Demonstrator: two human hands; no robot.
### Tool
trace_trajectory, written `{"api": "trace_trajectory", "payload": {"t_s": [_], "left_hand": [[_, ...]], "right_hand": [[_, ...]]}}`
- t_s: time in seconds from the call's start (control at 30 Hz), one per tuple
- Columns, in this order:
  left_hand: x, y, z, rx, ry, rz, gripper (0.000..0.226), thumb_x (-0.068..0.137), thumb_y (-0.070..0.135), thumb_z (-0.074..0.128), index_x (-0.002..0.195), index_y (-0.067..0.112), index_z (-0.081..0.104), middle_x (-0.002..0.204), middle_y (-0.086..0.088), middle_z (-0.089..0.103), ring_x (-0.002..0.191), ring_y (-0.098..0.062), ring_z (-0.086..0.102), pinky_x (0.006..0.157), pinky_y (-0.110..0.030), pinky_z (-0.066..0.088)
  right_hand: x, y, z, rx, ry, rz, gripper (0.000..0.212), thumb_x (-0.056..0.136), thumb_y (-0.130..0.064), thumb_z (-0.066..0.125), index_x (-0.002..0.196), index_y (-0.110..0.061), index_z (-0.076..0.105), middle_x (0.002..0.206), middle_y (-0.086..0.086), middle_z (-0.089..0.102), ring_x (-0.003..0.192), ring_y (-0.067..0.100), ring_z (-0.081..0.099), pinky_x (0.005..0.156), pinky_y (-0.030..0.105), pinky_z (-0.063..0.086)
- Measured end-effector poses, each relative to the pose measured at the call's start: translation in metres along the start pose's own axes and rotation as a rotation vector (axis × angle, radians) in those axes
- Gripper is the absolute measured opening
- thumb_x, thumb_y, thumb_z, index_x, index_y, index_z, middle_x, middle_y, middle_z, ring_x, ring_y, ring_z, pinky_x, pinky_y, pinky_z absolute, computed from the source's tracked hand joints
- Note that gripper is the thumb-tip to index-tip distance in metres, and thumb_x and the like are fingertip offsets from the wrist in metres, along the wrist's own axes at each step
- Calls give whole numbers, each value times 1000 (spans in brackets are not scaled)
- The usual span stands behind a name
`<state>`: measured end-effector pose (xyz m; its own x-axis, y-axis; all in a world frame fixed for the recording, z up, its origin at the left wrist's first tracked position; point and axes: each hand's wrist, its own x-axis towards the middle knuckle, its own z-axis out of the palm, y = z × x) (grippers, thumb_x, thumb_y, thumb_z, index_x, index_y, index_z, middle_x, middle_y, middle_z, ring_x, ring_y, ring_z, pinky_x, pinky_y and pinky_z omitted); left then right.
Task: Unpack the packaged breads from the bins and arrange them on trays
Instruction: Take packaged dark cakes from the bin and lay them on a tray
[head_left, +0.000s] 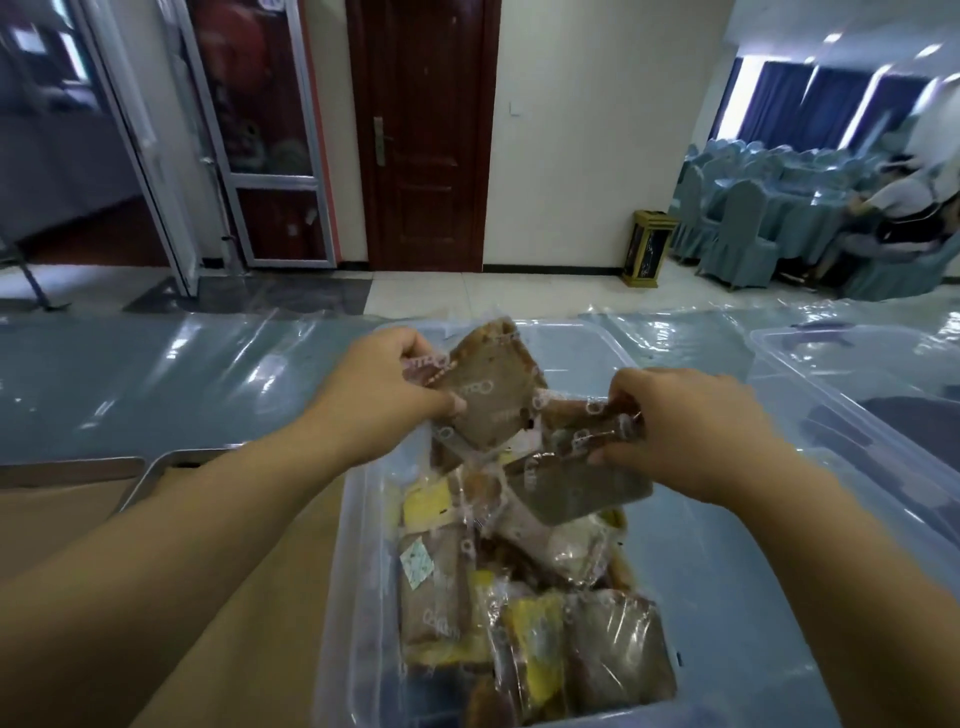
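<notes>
A packaged bread (491, 400), a flat brown slab sealed in clear printed film, is raised above the far half of the clear plastic bin (343, 545). The left hand (384, 387) clamps it at its 9 o'clock edge, thumb on the near face and fingers curled behind, so the slab stands out from the grip toward 3 o'clock. Its long axis runs roughly from 11 to 5 o'clock, with the top corner tilted away toward the far wall.

Just beside it, at its 4 o'clock, a second packaged bread (582, 483) hangs from the right hand (685, 431). That hand is closed on the wrapper's crumpled upper end, fingers pinching the film, and the dark grey-brown loaf slopes down from the grip toward 7 o'clock, its lower end touching the heap below. The two packets are near each other; whether they touch I cannot tell.

Under both lies the pile of wrapped breads (524, 613) filling the bin: brown, yellow and dark pieces, all glossy with wrinkled film, lying at mixed angles.

At 9 o'clock of the bin, a metal tray (156, 470) with rounded corners shows its rim, lined with tan paper. At 2 o'clock sits another clear bin (852, 374). All rest on a table (130, 379) under blue cloth and shiny plastic sheeting.
</notes>
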<state>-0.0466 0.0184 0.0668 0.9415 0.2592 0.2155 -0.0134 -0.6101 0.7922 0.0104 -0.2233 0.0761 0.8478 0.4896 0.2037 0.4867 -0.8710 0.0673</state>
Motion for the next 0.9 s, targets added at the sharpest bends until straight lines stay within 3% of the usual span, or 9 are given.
{"api": "trace_trajectory", "payload": {"t_s": [0.13, 0.27, 0.33, 0.5, 0.6, 0.67, 0.73, 0.83, 0.9], "left_hand": [[-8, -6, -41, -84, 226, 134, 31, 62, 28, 84, 76, 21, 57, 72, 8, 63, 63, -3, 59, 51, -18, 44], [-19, -22, -94, -166, 391, 255, 32, 61, 30, 83, 74, 27, 55, 68, 21, 63, 64, 5, 59, 48, -11, 44], [-24, -37, -125, -194, 441, 257, 33, 60, 33, 84, 73, 29, 54, 70, 26, 62, 64, 3, 60, 52, -17, 49], [-40, -96, -195, -213, 467, 155, 36, 56, 42, 85, 72, 32, 54, 74, 9, 65, 71, -17, 66, 63, -49, 57], [-52, -134, -224, -206, 445, 84, 42, 56, 41, 86, 78, 23, 55, 82, -2, 66, 77, -27, 66, 65, -52, 56], [-59, -160, -235, -225, 414, 22, 38, 63, 30, 85, 84, 18, 56, 85, -5, 66, 77, -26, 66, 65, -52, 57], [-64, -187, -238, -219, 380, -63, 33, 66, 27, 82, 86, 19, 57, 86, -1, 65, 77, -23, 65, 68, -51, 57], [-65, -226, -228, -140, 316, -171, 31, 67, 27, 81, 87, 19, 59, 85, 6, 64, 78, -18, 63, 72, -46, 55], [-63, -249, -214, -118, 266, -204, 27, 68, 21, 81, 84, 25, 59, 81, 8, 66, 76, -18, 63, 68, -37, 53]], "right_hand": [[0, -30, -17, 18, 135, 140, 53, 74, -65, 60, 114, -32, 49, 97, -5, 64, 78, 17, 55, 64, 32, 50], [3, -77, -31, 59, 296, 257, 59, 72, -72, 55, 116, -31, 53, 94, -2, 65, 69, 15, 43, 49, 23, 29], [6, -106, -37, 120, 371, 281, 57, 73, -71, 54, 112, -29, 56, 83, -3, 60, 65, 13, 41, 46, 19, 24], [18, -189, -40, 280, 424, 290, 47, 74, -70, 53, 96, -29, 57, 71, -7, 52, 63, 13, 48, 49, 22, 31], [26, -237, -34, 321, 379, 273, 40, 75, -68, 53, 87, -30, 49, 66, -10, 50, 60, 7, 47, 49, 21, 34], [31, -265, -25, 337, 300, 259, 38, 77, -64, 54, 86, -27, 50, 67, -10, 51, 61, 8, 51, 53, 26, 44], [34, -291, -11, 355, 182, 243, 34, 79, -61, 55, 85, -27, 51, 68, -8, 54, 62, 9, 54, 56, 28, 48], [41, -323, 14, 326, -6, 236, 30, 80, -55, 56, 82, -25, 52, 69, -6, 53, 64, 11, 52, 50, 25, 37], [48, -336, 36, 343, -121, 253, 30, 80, -51, 57, 83, -21, 55, 75, -2, 59, 73, 19, 59, 59, 29, 45]]}}
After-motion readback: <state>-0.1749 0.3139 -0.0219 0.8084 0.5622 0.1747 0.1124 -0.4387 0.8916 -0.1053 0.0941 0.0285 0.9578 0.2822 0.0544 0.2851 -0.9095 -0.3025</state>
